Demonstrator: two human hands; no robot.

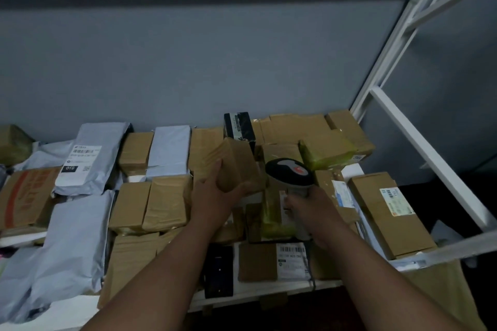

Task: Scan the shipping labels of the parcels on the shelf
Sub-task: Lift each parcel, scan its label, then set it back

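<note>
Shelf [357,169] crowded with parcels; left hand [215,191] grips box [236,164], right hand [312,204] grips scanner [290,172].

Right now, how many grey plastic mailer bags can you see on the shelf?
4 clearly: labelled grey bag back left, plain grey bag beside it, front grey bag, corner grey bag. More may hide at the left edge.

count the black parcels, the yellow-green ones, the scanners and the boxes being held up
black parcels: 2
yellow-green parcels: 2
scanner: 1, in the right hand
held-up box: 1, in the left hand
total: 6
</note>
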